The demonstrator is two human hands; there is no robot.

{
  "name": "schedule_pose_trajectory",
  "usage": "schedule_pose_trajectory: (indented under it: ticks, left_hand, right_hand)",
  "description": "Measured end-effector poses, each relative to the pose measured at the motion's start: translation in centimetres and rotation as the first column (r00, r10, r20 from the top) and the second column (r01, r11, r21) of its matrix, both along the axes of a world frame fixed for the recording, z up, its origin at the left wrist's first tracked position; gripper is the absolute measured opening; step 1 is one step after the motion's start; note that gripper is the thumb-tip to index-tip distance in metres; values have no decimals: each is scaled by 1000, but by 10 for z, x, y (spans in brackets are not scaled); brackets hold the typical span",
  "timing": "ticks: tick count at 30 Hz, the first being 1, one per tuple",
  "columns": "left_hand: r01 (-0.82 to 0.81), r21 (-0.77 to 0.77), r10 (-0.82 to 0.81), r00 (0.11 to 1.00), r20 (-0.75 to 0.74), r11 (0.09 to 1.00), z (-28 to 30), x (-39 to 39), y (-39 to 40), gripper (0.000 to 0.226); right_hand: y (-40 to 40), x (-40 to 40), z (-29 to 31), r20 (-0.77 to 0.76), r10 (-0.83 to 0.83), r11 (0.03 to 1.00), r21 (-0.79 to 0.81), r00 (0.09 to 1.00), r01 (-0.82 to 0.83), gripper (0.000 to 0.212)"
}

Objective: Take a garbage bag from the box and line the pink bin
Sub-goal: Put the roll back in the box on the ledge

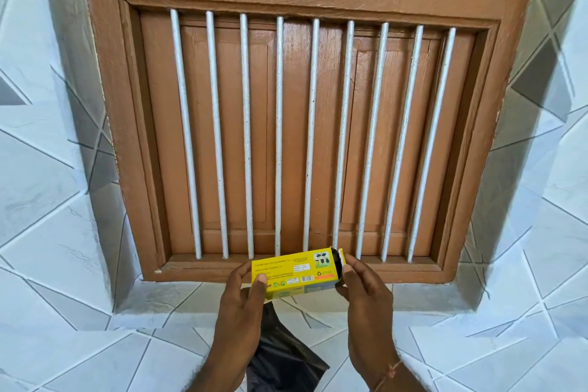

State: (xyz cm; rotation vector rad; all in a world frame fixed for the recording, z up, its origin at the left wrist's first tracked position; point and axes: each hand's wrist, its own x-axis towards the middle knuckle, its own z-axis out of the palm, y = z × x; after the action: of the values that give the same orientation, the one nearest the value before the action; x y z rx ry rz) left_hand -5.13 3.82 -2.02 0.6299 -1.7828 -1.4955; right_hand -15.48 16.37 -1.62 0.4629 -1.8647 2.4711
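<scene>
The person holds a small yellow box [296,272] of garbage bags level in front of a brown wooden window [302,124] with white bars [279,137], above a tiled sill [445,302]. The left hand [243,299] takes the box's left end, thumb laid over the printed face and fingers [240,269] curled behind it, so the box is clamped steady and cannot twist while the other end is worked. The right hand [361,291] is at the box's right end, where a flap [339,255] stands open and something dark shows in the mouth; its thumb and forefinger are pinched close at that opening, though whether they are closing the flap or gripping the dark roll inside cannot be told. A black garbage bag [280,347] hangs below the left hand, between the two forearms, and seems trapped under that hand's lower fingers, which would keep it ready while both hands are busy with the box. Judging by this, a bag is already out and the box is probably being shut or tidied. The pink bin is not in view, so lining it is not yet done. A thin string [389,374] circles the right wrist.
</scene>
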Motion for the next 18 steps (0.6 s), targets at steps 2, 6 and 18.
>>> schedule_pose_trajectory:
  ticks: [2, 6, 18]
  left_hand:
    - [-5, -9, 5, 1000, 4, 1000, -2, 0, 1, 23]
    - [-3, -29, 3, 1000, 28, 1000, -12, -1, 3, 28]
    - [-41, -20, 42, 997, 64, 999, -19, 0, 16, 31]
  right_hand:
    - [0, -1, -3, 45, -32, 999, -31, 998, 34, 19]
    - [-3, -1, -3, 108, -92, 992, -70, 990, 100, 22]
    - [-2, -6, -11, 145, -6, 995, -94, 989, 20, 21]
